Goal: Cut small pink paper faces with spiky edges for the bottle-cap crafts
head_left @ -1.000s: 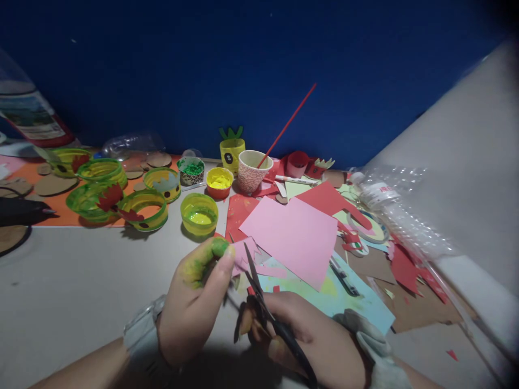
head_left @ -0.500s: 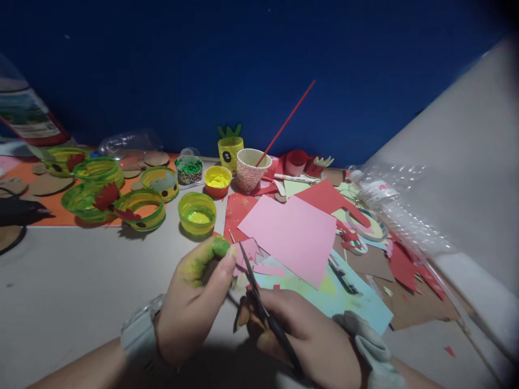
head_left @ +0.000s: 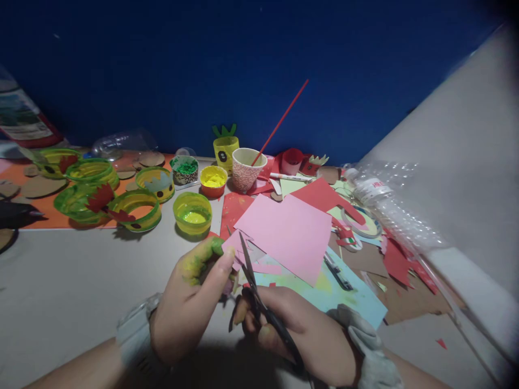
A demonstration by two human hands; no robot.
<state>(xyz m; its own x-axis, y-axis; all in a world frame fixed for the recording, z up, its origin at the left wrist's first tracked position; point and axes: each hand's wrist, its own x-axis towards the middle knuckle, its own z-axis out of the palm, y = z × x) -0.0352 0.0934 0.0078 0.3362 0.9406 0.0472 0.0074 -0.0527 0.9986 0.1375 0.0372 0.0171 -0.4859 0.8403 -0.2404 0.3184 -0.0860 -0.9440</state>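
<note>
My left hand [head_left: 190,300], smeared with green and yellow paint, pinches a small jagged piece of pink paper [head_left: 235,249] between thumb and fingers. My right hand [head_left: 308,335] grips black scissors [head_left: 259,297]; their blades point up and away into the pink piece. Both hands hover low over the grey table [head_left: 73,281], just in front of a large pink sheet [head_left: 286,232] lying on other coloured papers.
Green plastic rings [head_left: 135,208] with red cut-outs sit on an orange sheet at the left. Paint pots [head_left: 192,213] and a patterned cup [head_left: 247,167] with a red stick stand behind. A clear plastic bottle [head_left: 389,208] lies at right among red scraps. A blue wall backs the table.
The view has shifted slightly, so the objects sit a little more to the left. The scissors and pink piece have moved a bit up and left; both hands keep their grip.
</note>
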